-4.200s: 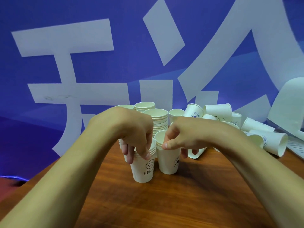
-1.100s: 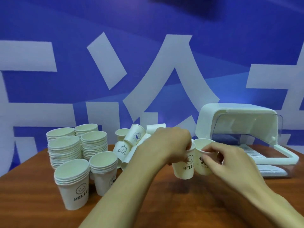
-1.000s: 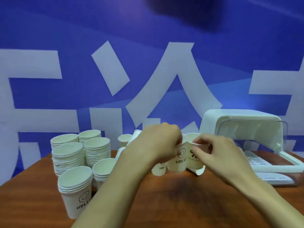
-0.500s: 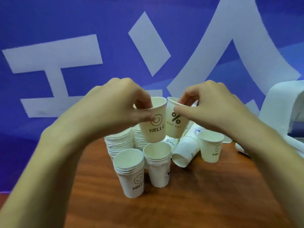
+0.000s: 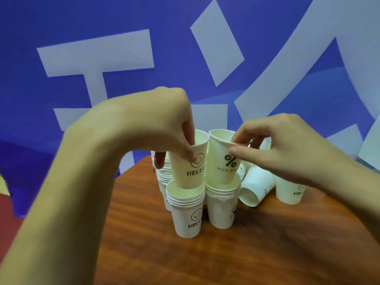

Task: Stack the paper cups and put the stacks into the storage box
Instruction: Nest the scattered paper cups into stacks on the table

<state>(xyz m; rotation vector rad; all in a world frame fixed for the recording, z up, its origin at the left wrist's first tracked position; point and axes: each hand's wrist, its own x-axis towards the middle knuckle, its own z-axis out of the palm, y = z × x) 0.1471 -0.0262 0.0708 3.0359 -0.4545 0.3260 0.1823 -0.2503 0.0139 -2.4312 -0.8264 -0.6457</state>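
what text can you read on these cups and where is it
"HELL", edge cut off: smiley cup in left hand
"%", "NICE DA": percent cup in right hand
"HELL": left stack
"HEL": upright cup far right
Blurred: tipped cup, right stack print

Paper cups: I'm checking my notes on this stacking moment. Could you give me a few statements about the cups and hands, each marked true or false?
1. The left hand holds the HELLO cup. True.
2. The right hand is empty. False: it pinches the rim of the NICE DAY cup.
3. Both held cups sit fully nested in stacks. False: only their bases reach the mouths of the left stack and the right stack.
4. A tipped cup lies on its side on the table, to the right of those stacks. True.
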